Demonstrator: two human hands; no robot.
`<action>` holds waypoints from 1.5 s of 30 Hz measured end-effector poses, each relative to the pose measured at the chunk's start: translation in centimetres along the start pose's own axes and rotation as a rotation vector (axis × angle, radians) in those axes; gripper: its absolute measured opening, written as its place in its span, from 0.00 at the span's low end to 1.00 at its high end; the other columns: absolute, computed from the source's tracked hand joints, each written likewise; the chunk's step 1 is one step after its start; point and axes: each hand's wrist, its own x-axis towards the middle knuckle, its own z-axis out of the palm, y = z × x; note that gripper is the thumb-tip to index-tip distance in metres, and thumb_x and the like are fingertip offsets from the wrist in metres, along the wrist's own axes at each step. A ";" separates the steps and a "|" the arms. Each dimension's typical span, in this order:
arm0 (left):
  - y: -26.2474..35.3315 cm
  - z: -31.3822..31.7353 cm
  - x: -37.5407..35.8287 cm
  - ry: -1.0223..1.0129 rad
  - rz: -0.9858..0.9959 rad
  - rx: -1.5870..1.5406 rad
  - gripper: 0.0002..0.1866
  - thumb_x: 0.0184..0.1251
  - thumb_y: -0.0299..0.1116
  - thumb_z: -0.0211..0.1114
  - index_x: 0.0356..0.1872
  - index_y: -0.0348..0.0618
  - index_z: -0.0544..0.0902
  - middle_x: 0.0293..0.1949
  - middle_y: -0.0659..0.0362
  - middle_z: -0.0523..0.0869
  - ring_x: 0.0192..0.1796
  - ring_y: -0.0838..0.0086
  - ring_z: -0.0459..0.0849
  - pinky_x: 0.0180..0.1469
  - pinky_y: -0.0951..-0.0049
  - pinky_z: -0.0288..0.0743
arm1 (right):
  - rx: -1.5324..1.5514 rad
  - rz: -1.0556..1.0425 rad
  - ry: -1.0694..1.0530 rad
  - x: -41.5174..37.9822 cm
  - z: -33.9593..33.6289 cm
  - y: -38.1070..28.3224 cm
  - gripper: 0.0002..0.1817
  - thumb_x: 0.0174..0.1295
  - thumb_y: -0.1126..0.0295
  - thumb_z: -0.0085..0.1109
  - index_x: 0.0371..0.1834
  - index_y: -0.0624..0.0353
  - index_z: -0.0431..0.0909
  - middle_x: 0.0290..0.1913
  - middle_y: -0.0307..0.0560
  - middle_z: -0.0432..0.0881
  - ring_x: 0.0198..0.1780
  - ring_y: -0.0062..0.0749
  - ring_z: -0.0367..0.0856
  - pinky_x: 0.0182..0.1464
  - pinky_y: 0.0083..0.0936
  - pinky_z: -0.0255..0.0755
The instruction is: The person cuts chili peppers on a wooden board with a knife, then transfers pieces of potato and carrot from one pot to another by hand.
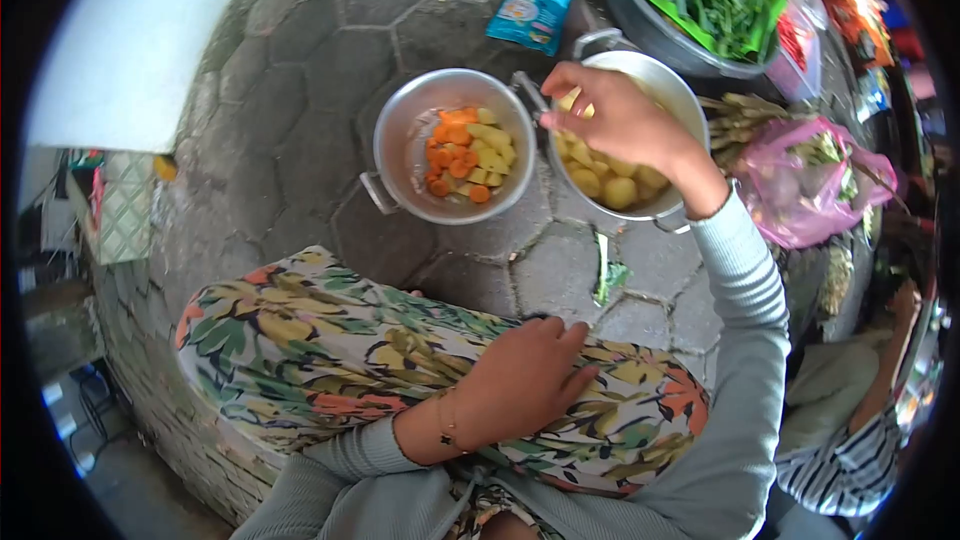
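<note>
Floor's hexagonal paving (290,100), white panel (135,45) at left. Potatoes (620,192) sit in the farther-right pot (645,64), partly hidden by the right hand (622,118); can't tell whether its grip has a piece. Left hand (515,380) slack, fingers spread, on floral cloth (330,350). Pink bag (805,215) contents unclear; person (845,390) cut off.

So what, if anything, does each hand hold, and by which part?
Left hand: nothing visible. Right hand: a yellowish piece shows between the fingers; whether held cannot be told.
</note>
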 end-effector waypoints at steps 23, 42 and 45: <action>-1.2 -0.8 0.0 0.040 0.021 -0.015 0.20 0.66 0.40 0.57 0.48 0.31 0.73 0.34 0.48 0.77 0.39 0.55 0.78 0.41 0.60 0.73 | -0.604 0.899 -0.177 -5.7 2.7 21.5 0.23 0.55 0.65 0.59 0.55 0.57 0.77 0.57 0.56 0.76 0.60 0.45 0.74 0.60 0.34 0.70; -0.8 -0.7 -0.8 -0.001 0.017 -0.020 0.22 0.66 0.40 0.57 0.51 0.29 0.72 0.35 0.47 0.78 0.40 0.55 0.79 0.42 0.61 0.74 | 0.691 0.860 -0.099 -6.7 -1.5 19.6 0.10 0.53 0.72 0.61 0.39 0.59 0.78 0.35 0.38 0.79 0.35 0.23 0.78 0.39 0.18 0.74; -0.7 -0.6 -0.7 -0.020 0.003 -0.048 0.24 0.66 0.40 0.58 0.56 0.31 0.71 0.37 0.45 0.77 0.40 0.52 0.78 0.44 0.60 0.72 | 0.997 0.835 -0.094 -6.9 -2.6 17.2 0.13 0.56 0.73 0.61 0.45 0.60 0.76 0.38 0.40 0.79 0.38 0.22 0.79 0.34 0.21 0.75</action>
